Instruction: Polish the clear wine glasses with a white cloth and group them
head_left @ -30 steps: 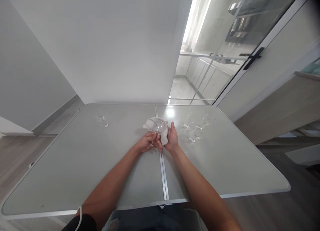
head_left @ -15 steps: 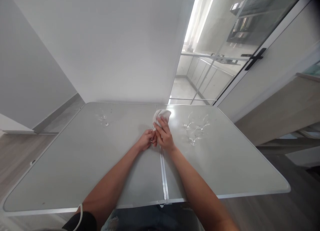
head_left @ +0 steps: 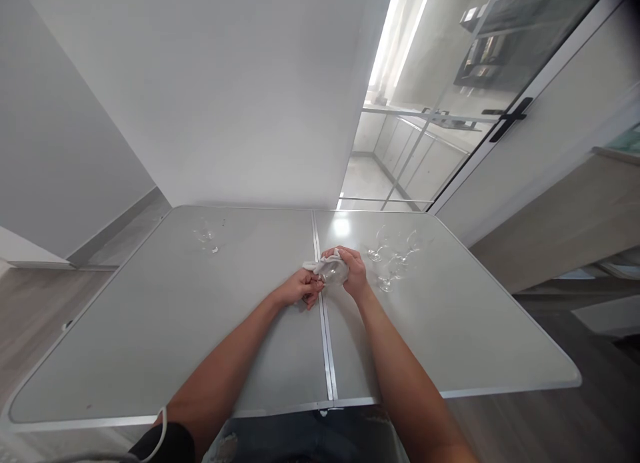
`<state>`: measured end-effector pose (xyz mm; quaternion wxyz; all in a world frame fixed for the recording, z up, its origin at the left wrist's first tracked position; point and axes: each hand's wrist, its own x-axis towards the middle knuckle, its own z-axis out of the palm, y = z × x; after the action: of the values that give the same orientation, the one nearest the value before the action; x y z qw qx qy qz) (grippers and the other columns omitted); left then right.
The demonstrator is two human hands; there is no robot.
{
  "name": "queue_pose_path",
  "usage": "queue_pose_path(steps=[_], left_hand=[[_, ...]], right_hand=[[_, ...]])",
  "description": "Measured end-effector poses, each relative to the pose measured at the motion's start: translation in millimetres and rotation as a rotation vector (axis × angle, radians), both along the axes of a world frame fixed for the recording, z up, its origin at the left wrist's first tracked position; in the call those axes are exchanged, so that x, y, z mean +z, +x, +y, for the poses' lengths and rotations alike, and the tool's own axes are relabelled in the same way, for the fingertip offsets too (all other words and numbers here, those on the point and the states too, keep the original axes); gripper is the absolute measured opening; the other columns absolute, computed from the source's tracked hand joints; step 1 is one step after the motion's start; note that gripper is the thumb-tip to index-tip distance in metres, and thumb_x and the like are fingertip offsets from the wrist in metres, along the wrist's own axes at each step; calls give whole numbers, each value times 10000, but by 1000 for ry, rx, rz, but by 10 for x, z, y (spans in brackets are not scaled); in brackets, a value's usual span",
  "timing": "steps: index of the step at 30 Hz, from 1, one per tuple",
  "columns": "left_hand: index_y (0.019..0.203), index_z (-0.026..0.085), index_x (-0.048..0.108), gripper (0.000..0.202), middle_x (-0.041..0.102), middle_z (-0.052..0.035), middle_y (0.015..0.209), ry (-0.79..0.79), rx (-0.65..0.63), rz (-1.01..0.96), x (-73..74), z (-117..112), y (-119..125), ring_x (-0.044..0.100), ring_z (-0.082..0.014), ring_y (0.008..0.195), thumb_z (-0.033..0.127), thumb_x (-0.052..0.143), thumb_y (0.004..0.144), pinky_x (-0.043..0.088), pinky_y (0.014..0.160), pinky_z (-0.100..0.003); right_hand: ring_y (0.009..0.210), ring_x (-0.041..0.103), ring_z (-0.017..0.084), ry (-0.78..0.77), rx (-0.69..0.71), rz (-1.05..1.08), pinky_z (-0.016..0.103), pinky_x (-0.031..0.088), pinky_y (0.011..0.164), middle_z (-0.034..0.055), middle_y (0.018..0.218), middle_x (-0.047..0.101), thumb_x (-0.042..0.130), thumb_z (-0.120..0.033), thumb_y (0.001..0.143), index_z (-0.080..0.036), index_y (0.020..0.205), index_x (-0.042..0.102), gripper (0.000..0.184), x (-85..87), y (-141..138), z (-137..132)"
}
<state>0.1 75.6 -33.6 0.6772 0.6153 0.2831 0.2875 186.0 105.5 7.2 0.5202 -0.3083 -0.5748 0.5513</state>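
Clear glass (head_left: 334, 272), long axis sideways, bowl pointing right, left hand (head_left: 303, 287) gripping stem, right hand (head_left: 354, 269) gripping cloth (head_left: 311, 266) against bowl

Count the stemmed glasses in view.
5 that I can make out: one held glass in the left hand, one far-left glass on the table, three right-side glasses clustered there. Overlapping outlines may hide more.

Just below the frame's centre, your left hand (head_left: 303, 288) and right hand (head_left: 355, 271) have a glass (head_left: 334, 273) and cloth (head_left: 311, 266) between them, above the table (head_left: 175, 343). On it, other glasses (head_left: 385, 283) stand right of centre, glassware (head_left: 205, 237) left; behind is a wall (head_left: 225, 103), upper middle.
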Motion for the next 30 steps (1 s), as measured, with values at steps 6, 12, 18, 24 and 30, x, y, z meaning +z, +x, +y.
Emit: queue_pose_path(steps=[6,12,18,24,30], left_hand=[[651,155,553,505,521,7,481,-46,238,-232,-3,24,52,528,-130,423,611,700,813,463,541,-296],[672,150,587,514,560,-14,591,-44,635,-212,-70,121,71,518,-129,532,632,636,841,396,527,-251],[660,170,540,384,528,8,622,269,822,30,-163,151,82,425,-122,592,486,578,874,368,568,-246],[649,155,639,334,599,-1,635,378,800,125,-160,150,51,484,-138,614,375,546,882,403,629,-264],[609,145,670,338,606,-10,593,290,949,104,-97,104,25,500,-129,568,402,666,828,387,570,-255]], right_hand=[[701,631,224,-356,167,312,308,478,545,64,766,660,438,-613,917,-205,899,656,463,-118,-254,-40],[649,529,162,-175,-89,149,259,434,555,16,738,584,527,-621,927,-209,939,629,425,-354,-505,-94],[1045,618,239,259,-142,-320,353,478,938,102,1148,676,434,-442,1016,-200,1343,560,426,-393,-451,-68],[1056,634,240,342,-177,-393,352,483,936,98,1216,670,452,-354,1000,-195,1452,487,480,-338,-419,-107],[770,567,177,81,-82,-271,286,482,733,21,827,626,519,-526,959,-182,1033,638,371,-300,-428,-42]])
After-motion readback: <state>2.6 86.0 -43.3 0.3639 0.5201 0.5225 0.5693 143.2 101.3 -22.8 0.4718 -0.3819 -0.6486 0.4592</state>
